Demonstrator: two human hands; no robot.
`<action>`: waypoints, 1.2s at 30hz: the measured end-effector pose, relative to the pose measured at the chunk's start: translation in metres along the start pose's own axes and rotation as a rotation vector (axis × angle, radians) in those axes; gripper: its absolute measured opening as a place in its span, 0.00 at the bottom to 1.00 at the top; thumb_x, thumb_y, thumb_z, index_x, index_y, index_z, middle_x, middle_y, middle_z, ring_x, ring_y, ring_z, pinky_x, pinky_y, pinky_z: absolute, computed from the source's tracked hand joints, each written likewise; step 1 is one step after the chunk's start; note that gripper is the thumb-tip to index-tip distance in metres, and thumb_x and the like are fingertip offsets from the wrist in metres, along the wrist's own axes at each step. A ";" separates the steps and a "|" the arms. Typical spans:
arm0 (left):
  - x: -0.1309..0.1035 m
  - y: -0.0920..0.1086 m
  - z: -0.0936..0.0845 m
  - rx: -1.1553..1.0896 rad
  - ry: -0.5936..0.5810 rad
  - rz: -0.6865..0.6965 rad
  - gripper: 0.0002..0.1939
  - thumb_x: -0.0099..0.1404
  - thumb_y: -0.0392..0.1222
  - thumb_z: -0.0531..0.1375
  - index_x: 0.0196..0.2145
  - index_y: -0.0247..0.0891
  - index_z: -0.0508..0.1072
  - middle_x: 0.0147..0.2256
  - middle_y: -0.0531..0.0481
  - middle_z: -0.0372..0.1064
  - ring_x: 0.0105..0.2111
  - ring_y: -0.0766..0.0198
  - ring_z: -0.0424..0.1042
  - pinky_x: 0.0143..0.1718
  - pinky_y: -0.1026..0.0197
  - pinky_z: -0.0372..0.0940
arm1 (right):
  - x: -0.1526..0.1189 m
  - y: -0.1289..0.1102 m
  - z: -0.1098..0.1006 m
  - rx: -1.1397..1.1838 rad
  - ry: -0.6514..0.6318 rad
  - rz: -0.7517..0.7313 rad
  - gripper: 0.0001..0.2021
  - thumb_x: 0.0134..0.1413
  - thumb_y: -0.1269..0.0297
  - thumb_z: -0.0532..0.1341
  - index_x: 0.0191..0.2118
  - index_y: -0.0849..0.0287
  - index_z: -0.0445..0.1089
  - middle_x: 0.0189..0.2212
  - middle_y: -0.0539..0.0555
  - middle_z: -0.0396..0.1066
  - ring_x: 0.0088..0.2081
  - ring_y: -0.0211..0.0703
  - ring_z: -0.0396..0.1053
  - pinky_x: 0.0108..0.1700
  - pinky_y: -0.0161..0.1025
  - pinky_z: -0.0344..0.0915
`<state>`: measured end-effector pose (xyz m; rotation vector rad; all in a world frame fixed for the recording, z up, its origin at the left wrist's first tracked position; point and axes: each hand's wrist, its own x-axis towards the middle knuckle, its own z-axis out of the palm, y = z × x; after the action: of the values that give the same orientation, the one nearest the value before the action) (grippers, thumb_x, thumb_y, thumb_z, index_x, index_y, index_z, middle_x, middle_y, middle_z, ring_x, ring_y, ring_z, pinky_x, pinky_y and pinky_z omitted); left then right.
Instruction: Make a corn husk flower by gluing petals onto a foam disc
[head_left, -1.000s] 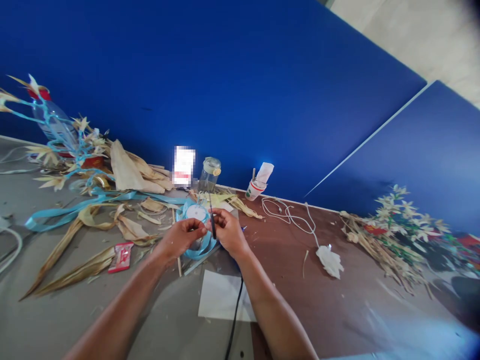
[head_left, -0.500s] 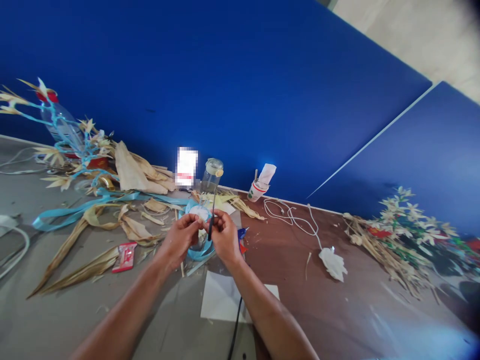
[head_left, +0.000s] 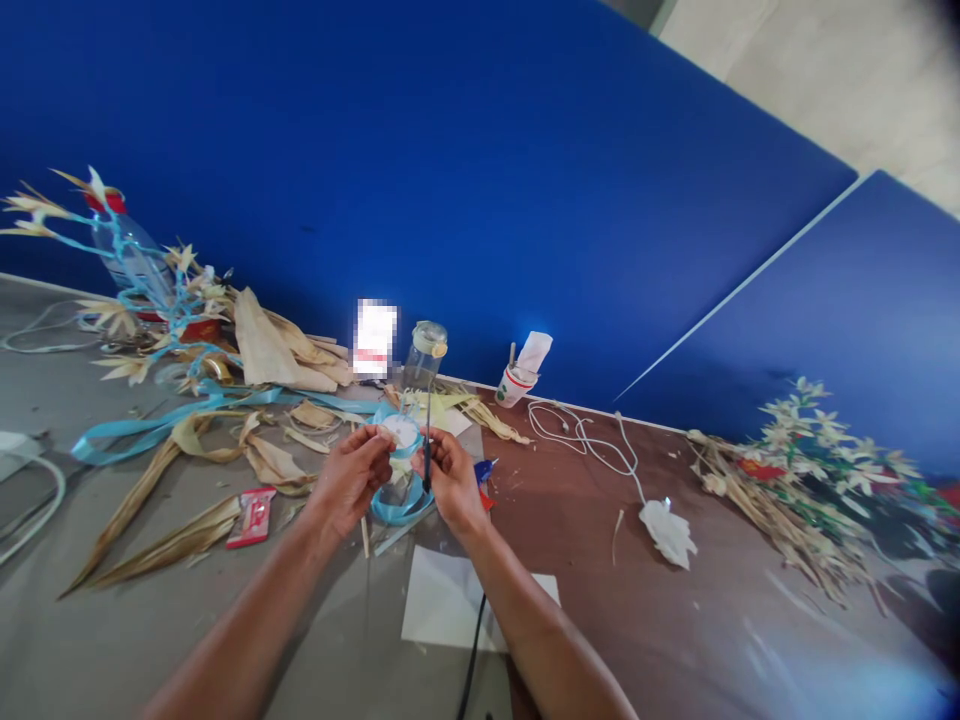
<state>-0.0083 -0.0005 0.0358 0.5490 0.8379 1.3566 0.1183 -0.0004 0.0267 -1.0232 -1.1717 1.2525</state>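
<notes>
My left hand point(head_left: 352, 478) is pinched closed at the left side of a blue ribbon roll point(head_left: 397, 432); whatever its fingertips hold is too small to make out. Just right of it, my right hand point(head_left: 451, 482) grips a thin dark tool point(head_left: 427, 450) that stands upright, its slim tip pointing up. The two hands are apart, with part of the roll showing between them. Below the fingers lies another loop of blue ribbon point(head_left: 399, 515). A clear bottle point(head_left: 425, 355) with a pale lid stands behind the hands.
Dried husks point(head_left: 266, 345) and blue-stemmed flowers point(head_left: 176, 300) lie left, near a red packet point(head_left: 251, 517). White paper point(head_left: 442, 595) is below my wrists. A paper cup point(head_left: 516, 383), white cable point(head_left: 581, 435), crumpled tissue point(head_left: 667, 533) and white flowers point(head_left: 817, 430) are to the right.
My hands have moved apart from each other, my left hand slightly down and left. More of the ribbon roll now shows between them. The view has shifted slightly.
</notes>
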 end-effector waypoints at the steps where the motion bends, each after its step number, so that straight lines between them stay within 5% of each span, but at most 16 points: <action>1: 0.001 0.001 -0.001 -0.033 0.006 0.016 0.13 0.47 0.38 0.67 0.24 0.34 0.65 0.19 0.58 0.62 0.13 0.81 0.47 0.14 0.73 0.44 | -0.002 0.001 0.001 0.001 -0.022 0.001 0.19 0.38 0.65 0.64 0.41 0.60 0.66 0.22 0.45 0.62 0.23 0.32 0.60 0.25 0.30 0.58; 7: 0.002 0.007 -0.006 -0.114 0.003 0.069 0.11 0.49 0.38 0.66 0.25 0.34 0.66 0.22 0.57 0.64 0.13 0.81 0.47 0.15 0.73 0.46 | -0.013 0.015 0.007 -0.106 -0.124 -0.047 0.14 0.44 0.66 0.58 0.41 0.58 0.68 0.21 0.46 0.63 0.23 0.33 0.60 0.24 0.31 0.58; 22: 0.002 0.008 -0.006 -0.086 0.025 0.035 0.10 0.48 0.39 0.65 0.24 0.34 0.67 0.21 0.58 0.63 0.13 0.81 0.47 0.15 0.72 0.47 | -0.021 0.023 0.010 -0.377 -0.168 -0.119 0.17 0.47 0.66 0.59 0.46 0.59 0.68 0.28 0.50 0.67 0.27 0.36 0.62 0.29 0.33 0.61; 36: 0.003 0.006 -0.006 -0.077 0.017 0.017 0.12 0.47 0.39 0.66 0.22 0.33 0.65 0.20 0.58 0.63 0.13 0.82 0.47 0.13 0.73 0.46 | -0.020 0.031 0.012 -0.397 -0.148 -0.150 0.16 0.47 0.70 0.56 0.45 0.58 0.68 0.27 0.49 0.67 0.26 0.36 0.63 0.30 0.33 0.61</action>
<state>-0.0170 0.0028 0.0364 0.4857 0.7932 1.4048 0.1032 -0.0187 -0.0037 -1.1170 -1.6257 1.0113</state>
